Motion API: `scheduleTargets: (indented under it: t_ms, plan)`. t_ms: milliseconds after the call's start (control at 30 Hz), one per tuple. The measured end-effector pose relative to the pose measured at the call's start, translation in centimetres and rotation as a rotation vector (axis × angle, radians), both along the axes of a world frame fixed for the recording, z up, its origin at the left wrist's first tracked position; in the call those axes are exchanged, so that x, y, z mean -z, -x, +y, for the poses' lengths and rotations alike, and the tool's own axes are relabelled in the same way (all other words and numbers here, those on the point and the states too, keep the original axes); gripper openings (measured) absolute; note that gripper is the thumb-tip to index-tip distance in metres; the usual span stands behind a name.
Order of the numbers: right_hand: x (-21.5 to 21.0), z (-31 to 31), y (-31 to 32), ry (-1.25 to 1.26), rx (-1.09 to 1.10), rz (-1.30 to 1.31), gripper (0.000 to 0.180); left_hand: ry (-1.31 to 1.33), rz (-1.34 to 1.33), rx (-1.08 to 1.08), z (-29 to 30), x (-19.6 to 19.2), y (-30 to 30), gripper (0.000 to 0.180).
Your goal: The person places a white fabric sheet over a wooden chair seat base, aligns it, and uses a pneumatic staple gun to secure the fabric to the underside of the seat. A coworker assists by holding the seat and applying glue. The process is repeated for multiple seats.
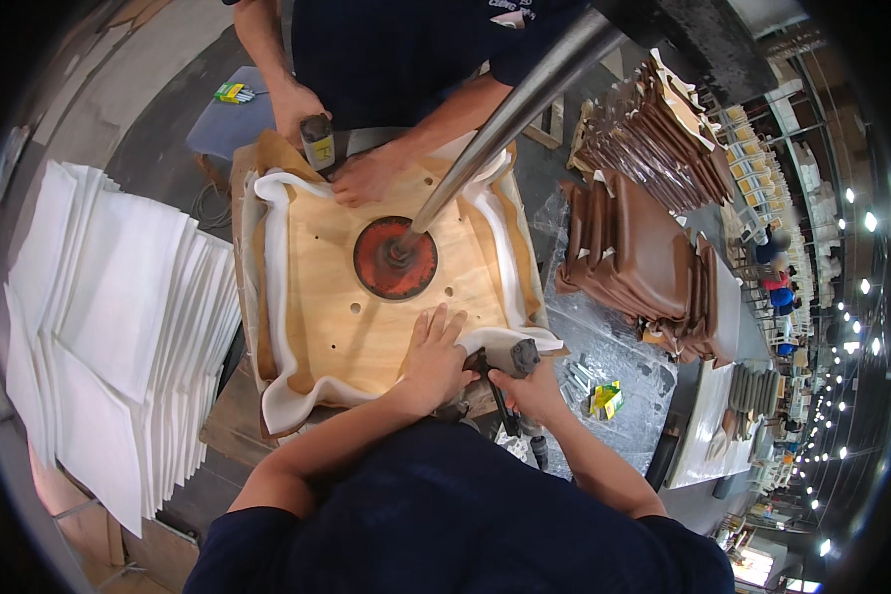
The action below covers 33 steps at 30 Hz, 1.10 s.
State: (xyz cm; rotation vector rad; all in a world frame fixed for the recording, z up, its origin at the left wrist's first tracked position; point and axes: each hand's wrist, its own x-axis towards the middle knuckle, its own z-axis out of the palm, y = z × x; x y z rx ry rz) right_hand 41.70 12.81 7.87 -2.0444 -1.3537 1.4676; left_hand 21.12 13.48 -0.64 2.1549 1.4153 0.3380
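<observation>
The left hand (434, 348) lay flat, fingers spread, pressing the plywood seat board (366, 327) near its front edge. The right hand (530, 388) was clenched around a staple gun (510, 358) at the white foam (277, 297) edge. Stapling seemed underway; the next shot needed taut covering. The gun's nose was hidden.

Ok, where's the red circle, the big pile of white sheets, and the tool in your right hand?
Red disc (378, 275): head view, on its left part, beside the pole.
White sheet stack (119, 327): head view, middle of the top sheets.
Staple gun (517, 358) in the right hand (533, 391): head view, on its grey head.
</observation>
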Motion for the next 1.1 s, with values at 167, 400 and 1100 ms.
scheduleTargets:
  t_ms: [167,400,1100]
  plan:
    - [-0.2,0.0,-0.6,0.072,0.005,0.031,0.032,-0.022,-0.16,-0.066,0.0,1.1,0.0,0.033]
    - [-0.2,-0.2,-0.7,0.082,-0.028,0.088,0.028,-0.009,-0.23,-0.128,0.1,0.8,0.1,0.025]
    - [-0.2,-0.1,0.9,0.026,-0.093,-0.058,0.042,0.007,-0.2,-0.125,0.1,0.9,-0.5,0.025]
